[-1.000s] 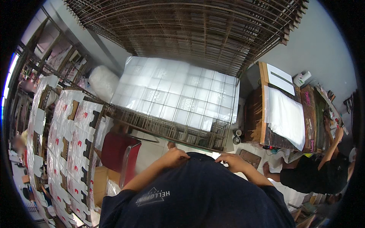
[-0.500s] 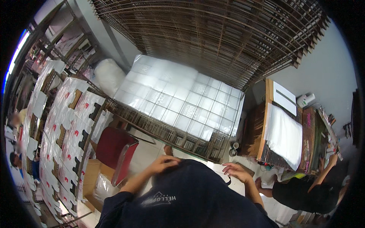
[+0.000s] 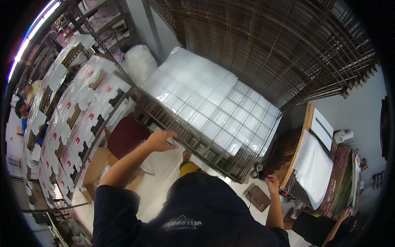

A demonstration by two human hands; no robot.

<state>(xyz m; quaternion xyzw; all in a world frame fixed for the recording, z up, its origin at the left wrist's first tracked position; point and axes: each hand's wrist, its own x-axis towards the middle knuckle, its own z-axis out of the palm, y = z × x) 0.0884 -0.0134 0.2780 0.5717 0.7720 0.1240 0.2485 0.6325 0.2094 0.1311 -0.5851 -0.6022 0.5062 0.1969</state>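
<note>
A wire drying rack (image 3: 193, 150) stands in front of me, with pale, shiny plastic sheets (image 3: 222, 99) spread over its top under thin wires. My left hand (image 3: 161, 141) is raised near the rack's front left edge, fingers bent and apart, with nothing visible in it. Whether it touches the edge I cannot tell. Off the rack's right front corner is my right hand (image 3: 273, 184), its fingers curled in and no object showing in them. It is close to the wooden-edged worktable (image 3: 284, 175).
Raised wire racks (image 3: 263, 45) slant overhead behind the sheets. On the left are a red chair (image 3: 128, 138), a cardboard box (image 3: 95, 164) and racks of white printed sheets (image 3: 84, 119). White plastic (image 3: 312, 164) covers part of the right worktable; a co-worker's arm (image 3: 335, 228) is beyond.
My left hand has moved forward from my body toward the rack's edge. My right hand has shifted right, and its spread fingers have curled. The view has swung, moving the rack right in the picture.
</note>
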